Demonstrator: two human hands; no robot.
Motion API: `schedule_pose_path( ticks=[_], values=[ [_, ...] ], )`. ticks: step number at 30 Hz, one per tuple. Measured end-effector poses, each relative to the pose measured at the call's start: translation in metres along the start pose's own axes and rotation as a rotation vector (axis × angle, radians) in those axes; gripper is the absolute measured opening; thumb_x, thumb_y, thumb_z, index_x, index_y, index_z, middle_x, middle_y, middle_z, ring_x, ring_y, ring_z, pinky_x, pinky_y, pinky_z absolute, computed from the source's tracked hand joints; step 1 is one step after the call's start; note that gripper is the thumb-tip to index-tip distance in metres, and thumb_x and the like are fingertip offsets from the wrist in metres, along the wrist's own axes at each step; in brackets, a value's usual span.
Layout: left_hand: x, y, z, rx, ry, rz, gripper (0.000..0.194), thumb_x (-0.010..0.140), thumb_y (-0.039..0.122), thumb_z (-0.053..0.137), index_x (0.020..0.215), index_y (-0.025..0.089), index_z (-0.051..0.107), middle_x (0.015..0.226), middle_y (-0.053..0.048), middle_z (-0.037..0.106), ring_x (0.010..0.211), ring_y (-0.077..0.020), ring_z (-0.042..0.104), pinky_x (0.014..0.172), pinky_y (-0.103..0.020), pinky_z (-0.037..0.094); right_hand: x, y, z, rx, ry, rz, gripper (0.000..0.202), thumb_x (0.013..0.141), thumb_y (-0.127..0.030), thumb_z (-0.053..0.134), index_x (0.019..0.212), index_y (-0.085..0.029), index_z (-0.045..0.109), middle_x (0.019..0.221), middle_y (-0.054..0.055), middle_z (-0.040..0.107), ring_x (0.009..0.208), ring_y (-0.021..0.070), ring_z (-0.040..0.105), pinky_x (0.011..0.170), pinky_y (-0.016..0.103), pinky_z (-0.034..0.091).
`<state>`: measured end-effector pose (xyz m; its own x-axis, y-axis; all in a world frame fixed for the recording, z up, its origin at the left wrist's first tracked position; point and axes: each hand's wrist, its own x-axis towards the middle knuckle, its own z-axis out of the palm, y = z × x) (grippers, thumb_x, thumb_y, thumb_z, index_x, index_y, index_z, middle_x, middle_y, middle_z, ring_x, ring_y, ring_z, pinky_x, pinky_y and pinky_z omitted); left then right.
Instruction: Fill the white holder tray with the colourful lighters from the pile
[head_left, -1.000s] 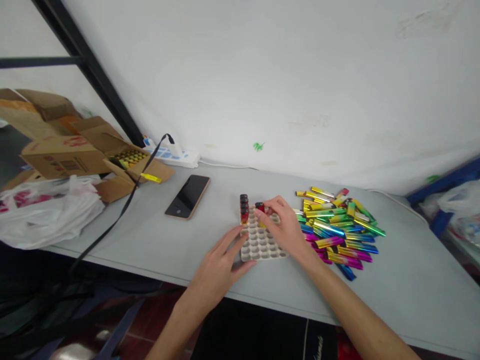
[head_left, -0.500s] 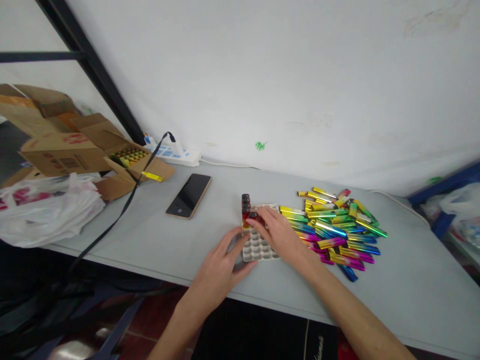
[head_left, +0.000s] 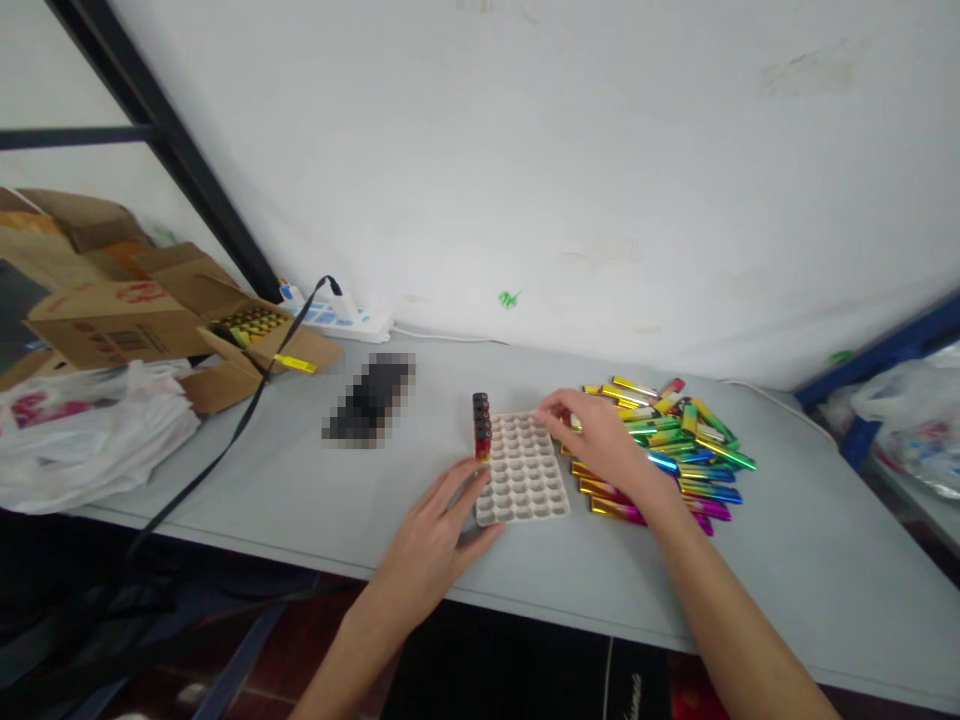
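A pale grey tray (head_left: pixel 525 475) with rows of small round hollows lies in front of me on the table. At its far left edge several red-bodied sticks with black tops (head_left: pixel 481 425), which look like lighters or batteries, stand upright in a row. My left hand (head_left: pixel 433 535) holds the tray's near left corner between thumb and fingers. Over the tray's far right corner is my right hand (head_left: pixel 600 440), its fingers curved and a little apart, with nothing visible in them. Behind and right of it lies a pile of shiny metallic sticks (head_left: pixel 697 460) in gold, green, blue and magenta.
A dark phone (head_left: pixel 371 400), pixelated, lies left of the tray. Further left are an open cardboard box (head_left: pixel 127 325), a white plastic bag (head_left: pixel 97 430) and a power strip (head_left: pixel 341 318). A black strap (head_left: pixel 240 425) hangs over the table's edge (head_left: pixel 300 556).
My right hand has drawn back right from the upright row, leaving a stick it was handling there. My left hand stays at the tray's corner. The view has shifted slightly.
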<state>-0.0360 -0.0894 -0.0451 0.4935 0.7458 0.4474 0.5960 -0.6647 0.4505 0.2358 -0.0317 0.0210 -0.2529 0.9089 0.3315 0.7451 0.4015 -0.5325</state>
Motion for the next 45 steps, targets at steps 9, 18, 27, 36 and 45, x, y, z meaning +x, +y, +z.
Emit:
schedule_pose_path(
  ticks=[9, 18, 27, 36, 45],
  values=[
    [0.002, -0.008, 0.003, 0.002, 0.027, 0.036, 0.048, 0.099, 0.038, 0.069, 0.145, 0.024, 0.060, 0.144, -0.011, 0.067, 0.137, -0.0273, 0.065, 0.117, -0.043, 0.056, -0.004, 0.133, -0.090, -0.251, 0.222, 0.287, 0.021, 0.094, -0.033, 0.061, 0.100, -0.019, 0.076, 0.101, 0.013, 0.079, 0.089, 0.0273, 0.074, 0.082, 0.041, 0.058],
    [0.011, -0.022, 0.003, 0.008, 0.016, 0.030, 0.047, 0.101, 0.044, 0.067, 0.144, 0.025, 0.062, 0.147, -0.010, 0.067, 0.136, -0.0279, 0.066, 0.118, -0.045, 0.055, -0.043, 0.182, -0.098, -0.339, 0.141, 0.326, 0.034, 0.097, -0.041, 0.061, 0.110, -0.017, 0.080, 0.115, 0.017, 0.080, 0.109, 0.0327, 0.073, 0.103, 0.049, 0.054],
    [0.016, -0.027, 0.004, 0.055, 0.042, 0.045, 0.049, 0.100, 0.047, 0.068, 0.143, 0.025, 0.061, 0.147, -0.009, 0.067, 0.135, -0.0262, 0.068, 0.118, -0.042, 0.055, -0.061, 0.169, -0.109, -0.243, 0.017, 0.282, 0.039, 0.097, -0.048, 0.057, 0.113, -0.022, 0.082, 0.117, 0.011, 0.081, 0.106, 0.0319, 0.075, 0.096, 0.045, 0.057],
    [0.014, -0.032, 0.004, 0.107, 0.038, 0.039, 0.049, 0.100, 0.051, 0.065, 0.143, 0.027, 0.061, 0.146, -0.008, 0.068, 0.129, -0.0261, 0.071, 0.113, -0.043, 0.059, -0.064, 0.148, -0.119, -0.257, 0.058, 0.337, 0.029, 0.098, -0.040, 0.061, 0.109, -0.025, 0.083, 0.114, 0.005, 0.083, 0.104, 0.0280, 0.077, 0.093, 0.037, 0.055],
    [0.015, -0.033, 0.005, 0.133, 0.049, 0.070, 0.048, 0.102, 0.050, 0.063, 0.144, 0.026, 0.061, 0.144, -0.008, 0.069, 0.128, -0.0250, 0.072, 0.112, -0.042, 0.059, -0.016, 0.189, -0.115, -0.474, 0.161, 0.881, 0.045, 0.097, -0.043, 0.067, 0.121, -0.006, 0.075, 0.113, 0.025, 0.080, 0.113, 0.0350, 0.074, 0.097, 0.040, 0.052]
  ],
)
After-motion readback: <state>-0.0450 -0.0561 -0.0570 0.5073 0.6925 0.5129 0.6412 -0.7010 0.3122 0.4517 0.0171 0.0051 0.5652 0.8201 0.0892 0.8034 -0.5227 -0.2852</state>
